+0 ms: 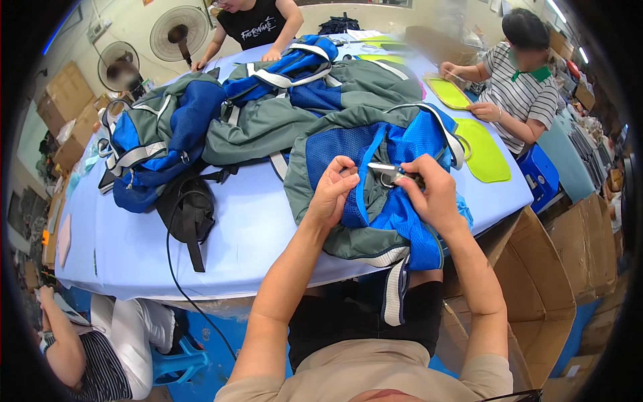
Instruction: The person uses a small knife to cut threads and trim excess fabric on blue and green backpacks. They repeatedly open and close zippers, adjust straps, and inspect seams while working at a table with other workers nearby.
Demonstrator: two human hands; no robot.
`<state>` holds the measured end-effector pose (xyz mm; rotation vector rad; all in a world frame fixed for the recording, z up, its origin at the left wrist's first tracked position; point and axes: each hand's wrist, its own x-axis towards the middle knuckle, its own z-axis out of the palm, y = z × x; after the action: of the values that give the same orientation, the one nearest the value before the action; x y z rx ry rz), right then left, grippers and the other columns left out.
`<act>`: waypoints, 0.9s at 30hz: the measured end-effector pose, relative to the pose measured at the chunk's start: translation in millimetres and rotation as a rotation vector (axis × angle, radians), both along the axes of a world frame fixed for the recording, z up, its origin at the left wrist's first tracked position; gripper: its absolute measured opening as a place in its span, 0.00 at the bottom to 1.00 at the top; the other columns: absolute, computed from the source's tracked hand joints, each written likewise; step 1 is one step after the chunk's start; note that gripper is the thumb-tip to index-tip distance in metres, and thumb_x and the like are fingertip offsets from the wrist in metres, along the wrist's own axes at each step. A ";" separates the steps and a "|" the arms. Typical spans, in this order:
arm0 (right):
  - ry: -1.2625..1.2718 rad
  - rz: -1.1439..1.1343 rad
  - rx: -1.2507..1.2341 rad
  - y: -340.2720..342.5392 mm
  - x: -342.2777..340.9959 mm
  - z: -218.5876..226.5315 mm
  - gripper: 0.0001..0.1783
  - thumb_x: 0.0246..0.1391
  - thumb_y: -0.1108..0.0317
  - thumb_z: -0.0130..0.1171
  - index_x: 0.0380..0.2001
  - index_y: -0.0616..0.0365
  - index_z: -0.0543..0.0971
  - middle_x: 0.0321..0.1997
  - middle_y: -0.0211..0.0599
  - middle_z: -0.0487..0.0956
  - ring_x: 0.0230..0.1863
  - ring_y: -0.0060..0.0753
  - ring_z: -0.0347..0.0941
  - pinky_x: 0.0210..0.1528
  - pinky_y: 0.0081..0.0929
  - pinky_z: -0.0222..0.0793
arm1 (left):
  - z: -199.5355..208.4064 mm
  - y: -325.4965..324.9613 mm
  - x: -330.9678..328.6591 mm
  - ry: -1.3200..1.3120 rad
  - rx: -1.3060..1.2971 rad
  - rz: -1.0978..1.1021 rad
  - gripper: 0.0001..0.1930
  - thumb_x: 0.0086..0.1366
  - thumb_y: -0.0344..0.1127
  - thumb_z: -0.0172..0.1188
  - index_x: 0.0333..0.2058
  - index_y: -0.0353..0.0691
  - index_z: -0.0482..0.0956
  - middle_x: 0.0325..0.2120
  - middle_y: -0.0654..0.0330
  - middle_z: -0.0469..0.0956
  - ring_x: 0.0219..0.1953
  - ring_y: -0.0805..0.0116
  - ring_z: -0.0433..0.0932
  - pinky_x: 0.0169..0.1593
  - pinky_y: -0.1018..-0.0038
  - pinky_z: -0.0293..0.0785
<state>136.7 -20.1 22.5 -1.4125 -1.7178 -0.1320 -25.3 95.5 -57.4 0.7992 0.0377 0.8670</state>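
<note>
A blue and grey fabric bag (335, 144) with mesh panels and white straps lies in front of me at the table's near edge. My right hand (434, 194) is closed around small metal snips (383, 167), their blade pointing left over the bag. Close to the blade, my left hand (335, 193) is in a pinch beside the bag's bright blue trim (362, 194). Whatever is between those fingertips is too small to make out. One white-edged strap (395, 295) hangs from the bag over the table edge toward my lap.
More blue and grey bags (268, 120) lie heaped across the table (127, 254). Left of me is a black pouch (191, 208) near a dark cord. Yellow-green panels (481, 151) lie at right, near a seated co-worker. Open cardboard boxes (536, 281) stand right of my legs.
</note>
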 end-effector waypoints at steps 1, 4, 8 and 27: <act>0.115 -0.005 -0.040 -0.9 0.9 -1.8 0.11 0.45 0.69 0.61 0.30 0.62 0.72 0.25 0.35 0.71 0.27 0.29 0.69 0.29 0.23 0.64 | 0.0 0.0 -0.2 -0.006 0.005 -0.001 0.14 0.53 0.22 0.57 0.38 0.42 0.67 0.32 0.64 0.71 0.36 0.78 0.70 0.42 0.84 0.67; 0.519 0.110 0.083 10.4 13.1 -16.7 0.12 0.51 0.67 0.58 0.34 0.63 0.71 0.29 0.30 0.71 0.29 0.19 0.64 0.32 0.17 0.61 | 6.7 -4.1 0.0 0.009 -0.021 -0.014 0.15 0.52 0.22 0.57 0.40 0.39 0.68 0.34 0.62 0.72 0.36 0.76 0.72 0.43 0.82 0.68; 0.787 0.121 0.042 11.7 23.7 -13.8 0.19 0.52 0.61 0.59 0.40 0.60 0.65 0.29 0.25 0.66 0.29 0.14 0.60 0.33 0.13 0.58 | 6.3 -6.1 0.4 0.026 0.030 -0.038 0.17 0.51 0.21 0.58 0.41 0.36 0.69 0.33 0.60 0.74 0.36 0.75 0.73 0.43 0.81 0.69; 1.095 0.018 0.046 14.6 44.5 -29.8 0.09 0.49 0.71 0.56 0.32 0.57 0.66 0.25 0.24 0.68 0.23 0.13 0.62 0.23 0.11 0.58 | -1.7 -3.2 -9.7 0.112 0.123 -0.126 0.09 0.49 0.20 0.58 0.32 0.34 0.75 0.31 0.62 0.75 0.33 0.76 0.73 0.41 0.82 0.68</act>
<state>181.1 -5.6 -7.4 -1.0883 -0.7970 0.5230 -35.1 92.3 -59.1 0.9553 0.0322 0.7097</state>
